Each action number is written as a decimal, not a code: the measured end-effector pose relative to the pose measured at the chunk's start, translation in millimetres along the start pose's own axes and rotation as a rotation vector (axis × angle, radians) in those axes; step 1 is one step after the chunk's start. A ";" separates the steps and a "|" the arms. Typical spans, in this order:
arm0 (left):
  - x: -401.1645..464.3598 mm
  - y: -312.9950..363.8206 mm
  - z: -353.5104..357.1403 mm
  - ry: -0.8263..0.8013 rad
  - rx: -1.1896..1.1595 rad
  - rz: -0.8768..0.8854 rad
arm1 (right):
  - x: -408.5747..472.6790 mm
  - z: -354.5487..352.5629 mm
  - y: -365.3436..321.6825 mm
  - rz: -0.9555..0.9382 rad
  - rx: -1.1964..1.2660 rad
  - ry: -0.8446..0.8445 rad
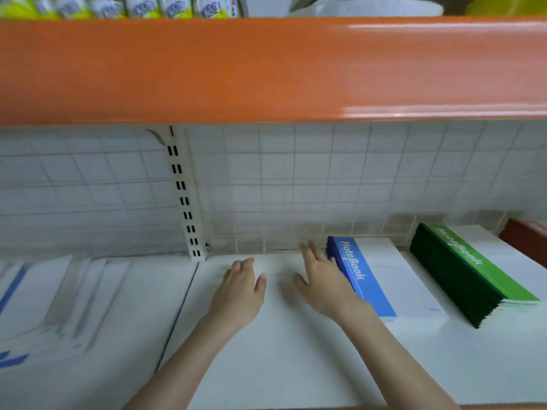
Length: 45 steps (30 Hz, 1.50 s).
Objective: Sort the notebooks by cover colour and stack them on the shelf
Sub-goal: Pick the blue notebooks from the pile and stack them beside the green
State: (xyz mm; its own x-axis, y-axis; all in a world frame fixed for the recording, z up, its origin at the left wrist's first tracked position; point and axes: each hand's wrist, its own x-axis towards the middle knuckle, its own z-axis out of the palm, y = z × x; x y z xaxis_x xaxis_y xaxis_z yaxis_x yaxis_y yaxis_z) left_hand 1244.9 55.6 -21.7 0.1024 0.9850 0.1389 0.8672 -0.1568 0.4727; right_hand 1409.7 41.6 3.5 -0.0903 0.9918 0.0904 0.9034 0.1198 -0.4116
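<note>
White shelf [266, 350] observed from above, backed by a white wire-grid panel [325, 179] and a slotted upright [185, 199] at the far centre. An orange shelf edge [266, 69] spans the top of the view, with yellow-and-white packets [118, 5] blurred above it.

Blue notebook stack [364, 276]: lies flat on the shelf, right of centre, its far end close to the grid panel. Cover shows a blue band along the left side bearing the word "NoteBook" in white script; the remainder of the cover is white. Spine edges appear dark blue.

Green notebook stack [473, 273]: lies flat further right, apart from the blue stack. Same layout, green band with "NoteBook" lettering, white remainder. This stack is visibly thicker, with dark green spine edges layered down its left side.

A dark red item [524, 238] is partly visible at the far right edge; identity cannot be determined.

Left hand [239, 291]: fingers loosely bent, thumb out, palm down over bare shelf left of the blue stack; it holds nothing.

Right hand [322, 279]: fingers extended toward the far side, its outer edge against the left side of the blue stack; nothing gripped.

Blurred white sheets with blue marks [44, 306] lie on the left shelf section.
</note>
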 end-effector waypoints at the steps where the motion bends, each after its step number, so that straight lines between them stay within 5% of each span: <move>1: -2.8 -10.7 -6.7 0.001 0.025 -0.011 | -0.5 6.0 -11.4 -0.023 0.002 -0.015; 17: -63.4 -205.6 -147.6 0.088 0.448 -0.074 | 6.5 110.9 -233.3 -0.263 -0.037 -0.176; 32: -98.6 -405.9 -271.8 -0.015 0.447 -0.179 | 33.4 195.5 -442.1 -0.390 0.004 -0.156; 45: -107.7 -499.7 -292.0 -0.052 0.389 -0.431 | 42.9 260.1 -525.4 -0.426 -0.038 -0.241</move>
State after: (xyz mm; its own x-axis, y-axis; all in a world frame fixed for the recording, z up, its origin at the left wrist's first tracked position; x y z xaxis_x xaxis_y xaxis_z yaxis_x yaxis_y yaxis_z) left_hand 658.2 6.8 -18.8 -0.2842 0.9578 -0.0431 0.9501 0.2874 0.1214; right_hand 822.1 32.8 -12.2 -0.5456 0.8376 0.0291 0.7794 0.5198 -0.3498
